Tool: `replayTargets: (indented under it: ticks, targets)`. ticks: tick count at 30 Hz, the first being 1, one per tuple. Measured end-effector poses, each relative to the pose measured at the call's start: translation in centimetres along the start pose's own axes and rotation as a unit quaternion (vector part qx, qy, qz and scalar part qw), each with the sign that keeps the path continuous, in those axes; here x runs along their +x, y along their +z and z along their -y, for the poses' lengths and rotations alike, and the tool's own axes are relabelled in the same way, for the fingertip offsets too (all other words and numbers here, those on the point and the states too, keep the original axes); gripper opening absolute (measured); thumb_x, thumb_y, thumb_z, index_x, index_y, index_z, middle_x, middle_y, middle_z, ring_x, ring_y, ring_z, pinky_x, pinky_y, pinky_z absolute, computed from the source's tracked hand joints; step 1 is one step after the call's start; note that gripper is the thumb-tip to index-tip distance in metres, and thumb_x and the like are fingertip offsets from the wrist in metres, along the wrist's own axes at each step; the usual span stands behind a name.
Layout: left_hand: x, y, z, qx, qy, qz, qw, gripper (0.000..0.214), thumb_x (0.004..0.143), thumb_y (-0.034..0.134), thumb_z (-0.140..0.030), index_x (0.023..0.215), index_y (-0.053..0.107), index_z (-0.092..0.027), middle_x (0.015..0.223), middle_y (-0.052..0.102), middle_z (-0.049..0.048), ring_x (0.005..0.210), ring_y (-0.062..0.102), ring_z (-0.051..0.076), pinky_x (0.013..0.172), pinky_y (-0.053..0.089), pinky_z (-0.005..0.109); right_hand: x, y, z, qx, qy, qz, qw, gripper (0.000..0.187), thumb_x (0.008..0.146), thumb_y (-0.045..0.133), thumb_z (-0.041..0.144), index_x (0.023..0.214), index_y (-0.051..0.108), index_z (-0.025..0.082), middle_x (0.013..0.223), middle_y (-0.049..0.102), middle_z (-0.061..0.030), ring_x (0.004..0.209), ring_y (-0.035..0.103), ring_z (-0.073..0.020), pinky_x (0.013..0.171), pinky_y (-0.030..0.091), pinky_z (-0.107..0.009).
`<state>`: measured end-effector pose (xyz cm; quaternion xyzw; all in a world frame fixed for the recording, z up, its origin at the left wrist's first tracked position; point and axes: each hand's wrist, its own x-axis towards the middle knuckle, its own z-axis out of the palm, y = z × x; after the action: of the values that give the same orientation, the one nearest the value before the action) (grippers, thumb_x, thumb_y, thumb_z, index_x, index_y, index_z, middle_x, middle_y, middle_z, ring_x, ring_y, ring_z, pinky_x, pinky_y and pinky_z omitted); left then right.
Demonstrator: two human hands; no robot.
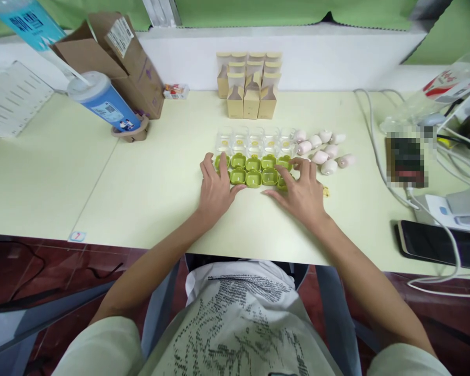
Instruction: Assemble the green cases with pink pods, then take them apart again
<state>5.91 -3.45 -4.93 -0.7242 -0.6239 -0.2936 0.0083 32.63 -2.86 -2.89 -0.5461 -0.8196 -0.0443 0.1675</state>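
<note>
my hands, left [215,188] and right [303,193], lie flat and empty around the green trays [254,169]; a careless nudge could scatter them.

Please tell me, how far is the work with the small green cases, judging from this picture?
Already laid out: green cases in two rows, clear lids behind them, pink pieces to their right, small cartons at the back. In hand: the left hand and right hand rest flat at the ends of the green rows, gripping nothing. Left: the cases appear open, and the pink pieces lie outside them.
</note>
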Motion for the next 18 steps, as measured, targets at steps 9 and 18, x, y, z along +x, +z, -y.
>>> replayTargets:
  ticks: [9,18]
  targets:
    - [-0.9,-0.3,4.6,-0.142,-0.053,0.029,0.988,0.122,0.086,0.083,-0.086,0.178,0.031,-0.025,0.166,0.051,0.0238,0.146,0.059,0.042,0.121,0.057,0.063,0.1,1.3,0.1,0.087,0.060,-0.031,0.994,0.087,0.105,0.055,0.081,0.168,0.051,0.022,0.158,0.046,-0.0285,0.140,0.053,-0.0481,0.090,0.069,-0.062]
    - [-0.7,-1.0,4.9,-0.147,-0.100,0.045,0.983,0.099,0.086,0.100,-0.040,0.169,0.050,-0.023,0.154,0.074,0.0157,0.114,0.078,0.028,0.119,0.061,0.053,-1.4,2.5,-1.9,0.143,0.066,-0.062,0.986,0.074,0.106,0.071,0.053,0.169,0.052,0.018,0.154,0.059,-0.0263,0.139,0.059,-0.0442,0.120,0.054,-0.067]
